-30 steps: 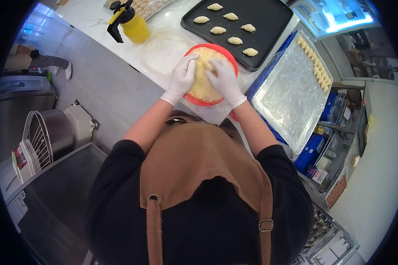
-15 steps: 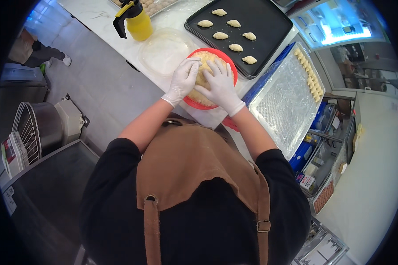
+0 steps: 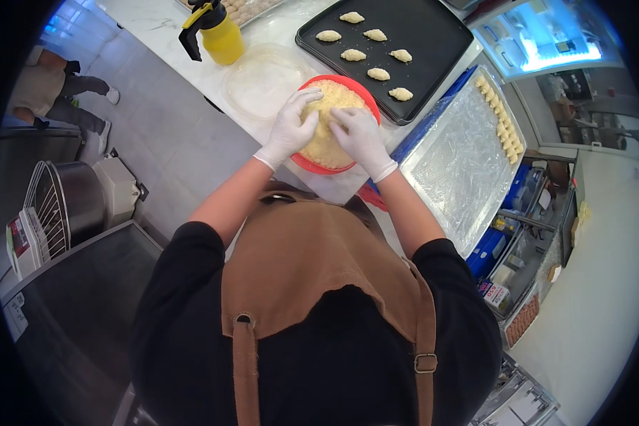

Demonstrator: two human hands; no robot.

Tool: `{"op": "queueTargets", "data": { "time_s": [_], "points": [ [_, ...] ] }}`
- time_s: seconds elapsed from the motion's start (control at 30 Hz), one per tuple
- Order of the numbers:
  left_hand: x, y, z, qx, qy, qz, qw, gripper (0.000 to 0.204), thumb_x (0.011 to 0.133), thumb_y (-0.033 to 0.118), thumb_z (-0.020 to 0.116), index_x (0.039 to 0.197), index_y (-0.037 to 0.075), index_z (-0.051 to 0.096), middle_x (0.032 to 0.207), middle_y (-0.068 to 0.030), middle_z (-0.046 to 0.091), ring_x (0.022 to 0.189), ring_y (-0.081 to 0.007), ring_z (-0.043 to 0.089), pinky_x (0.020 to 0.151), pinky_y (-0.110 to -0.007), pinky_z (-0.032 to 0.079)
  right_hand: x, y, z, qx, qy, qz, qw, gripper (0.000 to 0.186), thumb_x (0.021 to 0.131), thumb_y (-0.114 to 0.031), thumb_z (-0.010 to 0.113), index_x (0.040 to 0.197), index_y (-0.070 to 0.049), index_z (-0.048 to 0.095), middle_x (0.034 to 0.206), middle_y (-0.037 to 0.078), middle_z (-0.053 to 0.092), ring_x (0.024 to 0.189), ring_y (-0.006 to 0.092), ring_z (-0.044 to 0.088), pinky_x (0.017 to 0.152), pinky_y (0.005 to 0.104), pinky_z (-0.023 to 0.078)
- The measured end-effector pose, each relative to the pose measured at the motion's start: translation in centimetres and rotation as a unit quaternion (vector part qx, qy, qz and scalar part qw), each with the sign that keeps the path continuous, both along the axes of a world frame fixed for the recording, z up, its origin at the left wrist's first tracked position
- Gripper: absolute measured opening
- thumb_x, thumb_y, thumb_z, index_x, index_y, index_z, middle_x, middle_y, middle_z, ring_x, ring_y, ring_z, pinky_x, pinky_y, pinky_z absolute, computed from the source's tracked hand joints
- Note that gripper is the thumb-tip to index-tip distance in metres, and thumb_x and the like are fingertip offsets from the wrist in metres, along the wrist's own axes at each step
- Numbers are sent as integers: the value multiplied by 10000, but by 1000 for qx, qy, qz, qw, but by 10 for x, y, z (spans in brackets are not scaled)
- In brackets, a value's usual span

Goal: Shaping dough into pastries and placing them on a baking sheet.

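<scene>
We've got both gloved hands inside the red bowl (image 3: 319,169), over the pale crumbs (image 3: 324,148) filling it. Left hand (image 3: 291,131) is at the bowl's left side, fingers loosely bent, thumb apart with a gap showing, nothing seen gripped. Right hand (image 3: 362,138) is at the bowl's right side, fingers curled inward at the crumbs; we can't tell whether they close on a piece. We judge this as working the crumbs, likely around dough. To do it well, we'd keep the touch light, bring crumbs in from both sides, and press just enough that they cling without flattening anything. Best to keep the fingers low and within the bowl's rim so crumbs don't spill, and let loose ones drop back there. Beyond the bowl and to its right, crumb-coloured pieces (image 3: 353,55) sit well spaced on a black tray (image 3: 433,60); their plump middles and tapered ends make a handy shape reference. Dough pieces (image 3: 505,128) line the far edge of a film-covered metal tray (image 3: 447,177), right of the bowl. Translucent lid (image 3: 259,89), just left of the bowl, looks out of the way.
</scene>
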State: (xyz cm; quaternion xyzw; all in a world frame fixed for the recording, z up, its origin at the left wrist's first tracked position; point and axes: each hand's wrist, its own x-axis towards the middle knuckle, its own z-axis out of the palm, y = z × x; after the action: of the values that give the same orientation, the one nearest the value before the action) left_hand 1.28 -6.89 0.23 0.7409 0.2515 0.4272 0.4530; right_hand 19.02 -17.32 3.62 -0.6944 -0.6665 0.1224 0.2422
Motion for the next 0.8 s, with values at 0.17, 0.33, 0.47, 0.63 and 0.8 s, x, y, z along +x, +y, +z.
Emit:
{"op": "queueTargets", "data": {
  "time_s": [0.17,0.33,0.47,0.63,0.8],
  "points": [
    [-2,-15,20,310,222,8,924,614,887,172,710,1471,17,602,1457,-209,642,1336,-380,617,1172,-432,463,12,4,15,-85,417,-189,885,303,1033,-253,688,1181,0,763,886,63,724,816,211,704,755,285,547],
    [6,-17,7,331,323,94,882,754,884,284,752,1560,35,528,1517,-218,600,1367,-421,579,1207,-476,420,25,5,12,-163,646,-215,714,351,1068,-289,663,1148,39,756,854,71,714,767,165,680,697,262,523],
    [3,-4,21,214,244,-24,946,704,877,308,791,1494,32,594,1446,-202,661,1306,-382,627,1169,-452,452,29,4,10,-176,637,-206,721,380,1076,-310,655,1132,53,751,851,81,715,754,162,676,686,252,519],
    [5,4,39,84,236,-100,963,582,862,367,832,1320,28,713,1206,-168,754,1062,-328,698,973,-406,531,28,6,6,-200,485,-176,833,408,1045,-339,671,1227,21,732,985,132,743,846,254,711,795,324,558],
    [-3,1,44,55,284,-58,956,436,859,361,845,1131,26,781,954,-131,769,804,-288,678,767,-383,537,-3,-6,19,77,139,-87,983,411,1039,-305,659,1269,29,728,1189,214,737,1060,345,712,940,391,563]
  ]
}}
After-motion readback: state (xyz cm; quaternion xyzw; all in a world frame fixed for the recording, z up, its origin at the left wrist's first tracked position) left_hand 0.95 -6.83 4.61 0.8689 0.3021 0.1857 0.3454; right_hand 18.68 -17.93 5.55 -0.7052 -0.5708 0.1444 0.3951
